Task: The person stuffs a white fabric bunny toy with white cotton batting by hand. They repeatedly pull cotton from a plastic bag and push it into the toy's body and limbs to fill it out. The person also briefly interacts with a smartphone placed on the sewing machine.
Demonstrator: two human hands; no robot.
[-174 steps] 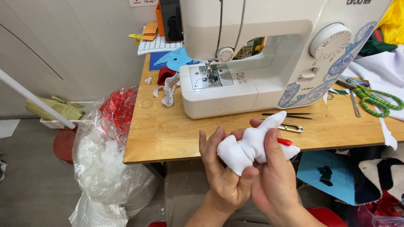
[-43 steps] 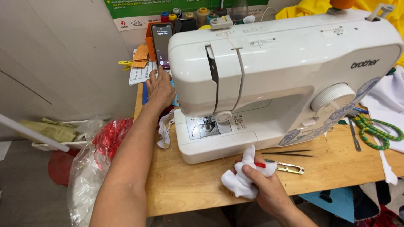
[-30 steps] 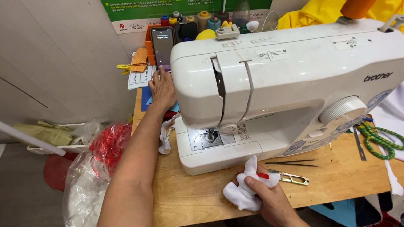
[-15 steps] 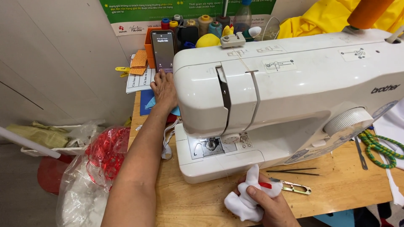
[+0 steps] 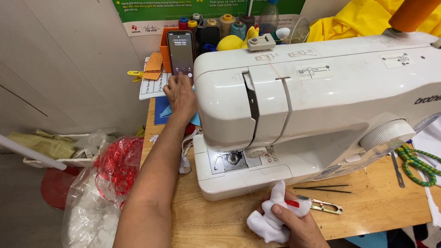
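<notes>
The left hand [image 5: 180, 94] is reaching with open fingers to the lit phone [image 5: 181, 53] just beyond it, while the right hand [image 5: 294, 222] is gripping the white cloth toy [image 5: 271, 220] beside the sewing machine [image 5: 312, 105].

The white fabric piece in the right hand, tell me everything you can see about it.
The white fabric piece is soft, plush-looking cloth, bunched into rounded lobes with one pointed lobe sticking up toward the sewing machine. A small red bit shows on its right side by the thumb. The right hand grips it from below and the right, thumb across its front. It sits low over the front edge of the wooden table, just in front of the machine's base and left of the thread snips. Its underside is hidden.
</notes>
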